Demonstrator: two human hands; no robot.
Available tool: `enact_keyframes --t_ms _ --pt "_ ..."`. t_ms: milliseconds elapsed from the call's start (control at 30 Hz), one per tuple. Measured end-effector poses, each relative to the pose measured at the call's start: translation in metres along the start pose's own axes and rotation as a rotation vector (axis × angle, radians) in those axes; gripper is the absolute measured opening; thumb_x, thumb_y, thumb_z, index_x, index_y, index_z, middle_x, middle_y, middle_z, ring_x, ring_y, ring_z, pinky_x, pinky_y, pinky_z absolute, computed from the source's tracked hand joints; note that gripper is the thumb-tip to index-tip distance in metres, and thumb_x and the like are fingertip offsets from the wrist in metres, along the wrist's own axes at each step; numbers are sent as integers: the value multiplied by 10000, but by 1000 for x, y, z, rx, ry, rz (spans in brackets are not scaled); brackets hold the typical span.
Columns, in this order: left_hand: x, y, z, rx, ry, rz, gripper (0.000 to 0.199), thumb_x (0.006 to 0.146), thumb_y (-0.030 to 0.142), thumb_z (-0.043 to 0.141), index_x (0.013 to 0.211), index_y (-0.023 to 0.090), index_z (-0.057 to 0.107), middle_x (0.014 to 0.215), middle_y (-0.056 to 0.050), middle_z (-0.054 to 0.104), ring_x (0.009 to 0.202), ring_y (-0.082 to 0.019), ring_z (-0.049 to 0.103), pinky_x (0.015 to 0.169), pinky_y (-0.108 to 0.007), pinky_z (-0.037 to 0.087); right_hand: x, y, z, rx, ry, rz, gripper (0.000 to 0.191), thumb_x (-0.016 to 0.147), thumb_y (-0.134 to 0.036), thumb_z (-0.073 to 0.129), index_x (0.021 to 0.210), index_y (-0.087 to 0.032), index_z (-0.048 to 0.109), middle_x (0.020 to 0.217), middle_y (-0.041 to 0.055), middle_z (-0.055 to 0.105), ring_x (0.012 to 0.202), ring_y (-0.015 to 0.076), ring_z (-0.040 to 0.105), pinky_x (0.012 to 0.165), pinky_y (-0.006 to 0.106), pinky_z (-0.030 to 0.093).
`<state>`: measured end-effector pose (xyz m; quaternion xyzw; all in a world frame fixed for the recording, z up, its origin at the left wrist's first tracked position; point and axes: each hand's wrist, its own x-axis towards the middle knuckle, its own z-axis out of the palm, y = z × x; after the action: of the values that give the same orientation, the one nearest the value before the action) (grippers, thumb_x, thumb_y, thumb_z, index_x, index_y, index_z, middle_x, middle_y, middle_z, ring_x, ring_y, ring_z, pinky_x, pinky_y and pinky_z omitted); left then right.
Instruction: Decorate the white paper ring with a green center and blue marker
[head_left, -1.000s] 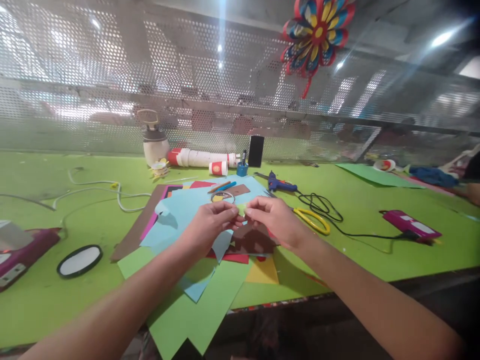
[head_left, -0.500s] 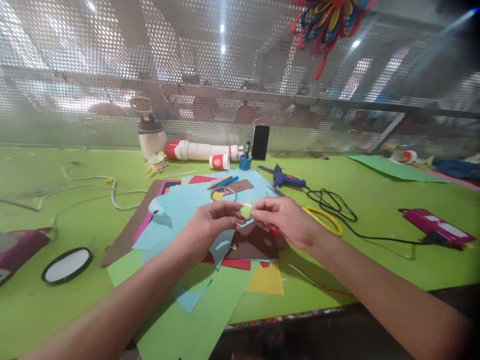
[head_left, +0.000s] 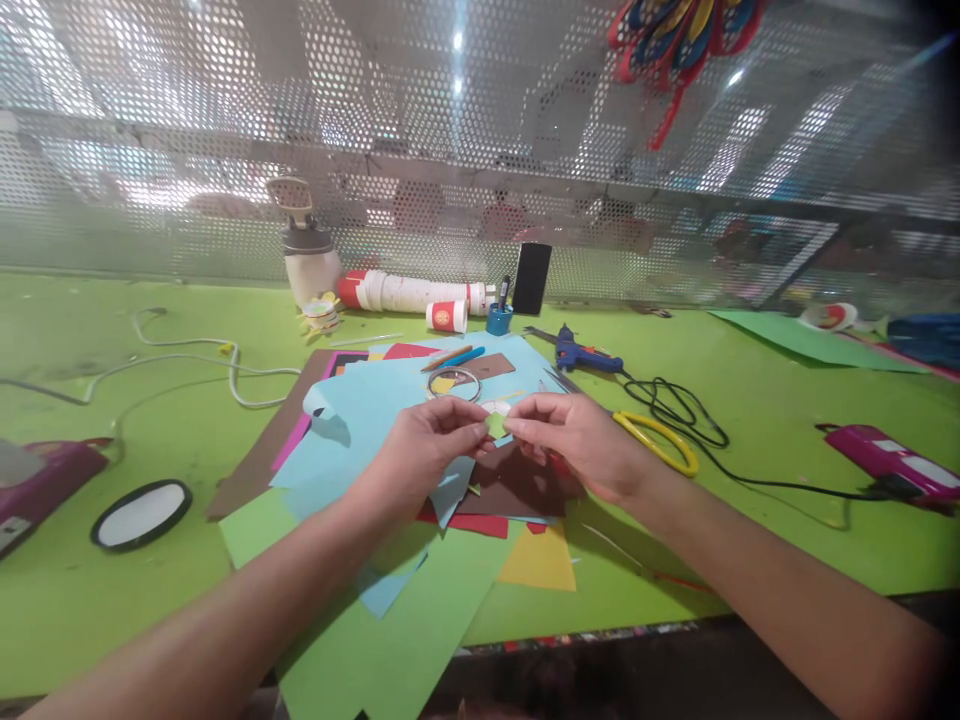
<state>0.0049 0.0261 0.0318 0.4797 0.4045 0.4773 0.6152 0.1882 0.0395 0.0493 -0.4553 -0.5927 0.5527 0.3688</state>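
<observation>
A small light-green paper piece (head_left: 496, 425) held between two hands.
Left hand (head_left: 435, 440) and right hand (head_left: 559, 435) each pinch one side, as far as the blur shows. A long green paper sheet (head_left: 420, 620) overhangs the near edge of the green table (head_left: 780, 400); yellow-handled scissors (head_left: 660, 447) lie right. Far off, the red-and-white paper cup (head_left: 447, 317) has print too small to read.

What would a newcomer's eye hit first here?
Probably the two bare hands, left and right, meeting mid-picture over a small green piece held between their fingertips. Next, the bright sheets of paper spread beneath them, then the red, blue and yellow hanging decoration at upper right.
</observation>
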Motion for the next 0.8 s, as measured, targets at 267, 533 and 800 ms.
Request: enact_keyframes --t_ms 267,533,800 --pt "-1 0 1 89 -12 10 213 740 265 749 879 124 669 717 -14 690 690 -115 619 715 -237 487 2 3 -3 -48 19 5 212 692 -349 733 685 -159 640 507 -53 525 479 86 430 474 245 313" --pt "4 -5 -1 299 92 85 327 747 353 691 986 136 636 823 -50 700 768 -175 644 737 -318 510 16 6 -26 -83 119 20 195 718 -331 733 721 -165 631 537 -54 536 450 79 433 395 215 299" --pt "7 -6 -2 601 163 182 270 713 315 657 939 166 672 959 -83 695 902 -228 643 797 -361 496 43 27 -45 -246 165 63 139 934 -264 627 939 -126 642 853 2 655 674 108 624 597 255 539"
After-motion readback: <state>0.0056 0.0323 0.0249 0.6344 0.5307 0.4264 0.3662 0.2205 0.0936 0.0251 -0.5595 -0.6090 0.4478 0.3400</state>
